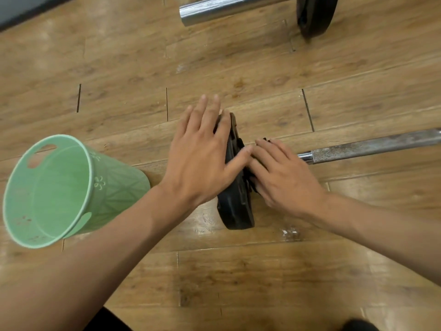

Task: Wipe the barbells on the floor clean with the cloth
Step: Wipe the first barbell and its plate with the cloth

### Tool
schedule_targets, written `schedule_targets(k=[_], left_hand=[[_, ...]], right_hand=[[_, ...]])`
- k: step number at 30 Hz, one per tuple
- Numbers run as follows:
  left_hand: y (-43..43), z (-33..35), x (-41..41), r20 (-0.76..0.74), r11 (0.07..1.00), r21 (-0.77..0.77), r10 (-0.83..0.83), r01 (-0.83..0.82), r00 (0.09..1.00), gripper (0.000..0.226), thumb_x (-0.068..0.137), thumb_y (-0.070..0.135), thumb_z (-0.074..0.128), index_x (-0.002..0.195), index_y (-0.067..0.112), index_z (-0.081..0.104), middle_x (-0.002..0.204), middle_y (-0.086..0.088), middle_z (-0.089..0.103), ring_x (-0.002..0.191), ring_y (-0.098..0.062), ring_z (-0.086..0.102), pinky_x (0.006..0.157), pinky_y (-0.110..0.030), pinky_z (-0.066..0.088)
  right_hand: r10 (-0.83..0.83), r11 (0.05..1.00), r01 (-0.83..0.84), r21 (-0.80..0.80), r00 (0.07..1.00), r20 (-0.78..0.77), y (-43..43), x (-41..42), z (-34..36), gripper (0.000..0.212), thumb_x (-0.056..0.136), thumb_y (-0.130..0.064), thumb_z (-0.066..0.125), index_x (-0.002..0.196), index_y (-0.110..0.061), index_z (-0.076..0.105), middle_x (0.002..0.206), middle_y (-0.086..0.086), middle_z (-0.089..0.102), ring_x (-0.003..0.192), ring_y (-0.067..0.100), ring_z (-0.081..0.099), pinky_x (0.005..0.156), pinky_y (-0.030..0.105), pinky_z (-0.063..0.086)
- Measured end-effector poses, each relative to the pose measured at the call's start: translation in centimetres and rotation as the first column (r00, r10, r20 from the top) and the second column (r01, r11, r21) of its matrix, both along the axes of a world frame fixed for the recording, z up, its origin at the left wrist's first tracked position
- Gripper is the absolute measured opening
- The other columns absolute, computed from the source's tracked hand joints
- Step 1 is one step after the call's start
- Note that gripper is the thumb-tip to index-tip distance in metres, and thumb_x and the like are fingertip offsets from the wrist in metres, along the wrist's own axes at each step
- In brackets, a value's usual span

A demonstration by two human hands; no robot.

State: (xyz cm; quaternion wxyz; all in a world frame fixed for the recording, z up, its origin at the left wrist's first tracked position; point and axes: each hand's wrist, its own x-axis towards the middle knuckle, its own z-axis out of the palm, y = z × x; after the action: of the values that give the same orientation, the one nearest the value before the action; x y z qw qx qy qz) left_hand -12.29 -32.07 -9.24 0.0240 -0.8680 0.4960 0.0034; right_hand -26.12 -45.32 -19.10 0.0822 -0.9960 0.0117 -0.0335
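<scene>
Left hand on plate; bin perhaps speckled

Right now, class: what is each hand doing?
Left hand: open, flat on the black round weight plate.
Right hand: open, pressing the dark cloth against it.

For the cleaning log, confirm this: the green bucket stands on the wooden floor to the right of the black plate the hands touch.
Wrong side. The head view shows the green bucket standing on the wooden floor to the left of the black plate, not the right.
</scene>
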Motion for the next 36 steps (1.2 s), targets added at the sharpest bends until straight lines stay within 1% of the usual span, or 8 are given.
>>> schedule_targets(k=[4,8,11,18,24,27,31,36], left_hand=[[0.1,-0.4,-1.5,-0.085,0.997,0.01,0.078,-0.077,0.993,0.107,0.088,0.077,0.029,0.161,-0.002,0.029,0.17,-0.022,0.024,0.16,-0.031,0.017,0.131,-0.043,0.01],[-0.6,-0.8,-1.0,-0.144,0.996,-0.04,0.069,-0.075,0.987,0.1,0.089,0.072,0.034,0.158,0.0,0.037,0.167,-0.02,0.033,0.158,-0.032,0.025,0.129,-0.044,0.018],[-1.0,-0.7,-0.4,-0.205,0.993,-0.053,0.092,-0.105,0.974,0.098,0.089,0.072,0.032,0.158,0.003,0.037,0.166,-0.016,0.034,0.157,-0.03,0.026,0.125,-0.042,0.022],[-3.0,-0.7,2.4,-0.295,0.992,-0.062,0.085,-0.108,0.952,0.09,0.089,0.066,0.03,0.154,0.006,0.046,0.16,-0.014,0.046,0.15,-0.031,0.039,0.119,-0.049,0.033],[-3.3,-1.0,3.0,-0.337,0.989,-0.08,0.089,-0.123,0.937,0.086,0.092,0.062,0.028,0.154,0.005,0.046,0.158,-0.013,0.048,0.15,-0.03,0.039,0.12,-0.051,0.033],[-3.3,-1.1,3.0,-0.347,0.99,-0.085,0.08,-0.116,0.935,0.084,0.092,0.059,0.029,0.154,0.005,0.045,0.158,-0.013,0.048,0.15,-0.03,0.039,0.119,-0.052,0.033],[-2.6,-0.8,1.4,-0.342,0.986,-0.102,0.087,-0.13,0.936,0.081,0.093,0.057,0.032,0.154,0.005,0.045,0.158,-0.012,0.047,0.147,-0.03,0.04,0.119,-0.048,0.033],[-1.3,-1.3,-0.5,-0.309,0.975,-0.178,0.076,-0.136,0.948,0.083,0.094,0.06,0.037,0.153,0.002,0.047,0.154,-0.015,0.048,0.14,-0.034,0.046,0.111,-0.054,0.037]], right_hand=[[-0.191,0.965,0.207,0.163,0.976,-0.107,-0.1,3.5,1.5,0.051,0.095,-0.033,0.037,0.131,-0.006,0.06,0.119,0.014,0.065,0.109,0.036,0.064,0.089,0.043,0.052],[-0.171,0.979,0.164,0.119,0.984,0.048,1.0,0.8,0.2,0.055,0.101,-0.017,0.035,0.15,0.006,0.043,0.146,0.027,0.052,0.141,0.042,0.046,0.118,0.05,0.037],[-0.097,0.995,0.098,0.031,0.995,-0.028,1.0,0.3,0.2,0.058,0.101,-0.02,0.033,0.152,0.006,0.041,0.151,0.026,0.049,0.147,0.042,0.039,0.125,0.052,0.027],[-0.129,0.948,0.189,0.257,0.964,-0.231,-2.1,4.5,3.7,0.04,0.107,-0.032,0.037,0.137,-0.013,0.056,0.138,0.008,0.056,0.13,0.031,0.053,0.091,0.04,0.048],[-0.177,0.966,0.193,0.175,0.979,-0.104,-1.0,3.8,1.2,0.063,0.104,-0.034,0.024,0.16,-0.005,0.027,0.163,0.022,0.034,0.155,0.033,0.028,0.128,0.045,0.017],[-0.258,0.919,0.287,0.27,0.956,-0.138,-1.2,4.8,1.7,0.065,0.101,-0.032,0.022,0.156,-0.001,0.036,0.153,0.019,0.048,0.147,0.034,0.041,0.127,0.047,0.024],[-0.142,0.984,0.153,0.086,0.982,-0.122,1.0,0.4,0.5,0.062,0.099,-0.021,0.029,0.154,0.005,0.036,0.157,0.025,0.041,0.152,0.041,0.031,0.123,0.055,0.029],[-0.243,0.937,0.265,0.227,0.962,-0.122,0.2,2.7,1.6,0.056,0.096,-0.034,0.04,0.137,0.001,0.054,0.131,0.018,0.057,0.128,0.038,0.052,0.11,0.047,0.042]])
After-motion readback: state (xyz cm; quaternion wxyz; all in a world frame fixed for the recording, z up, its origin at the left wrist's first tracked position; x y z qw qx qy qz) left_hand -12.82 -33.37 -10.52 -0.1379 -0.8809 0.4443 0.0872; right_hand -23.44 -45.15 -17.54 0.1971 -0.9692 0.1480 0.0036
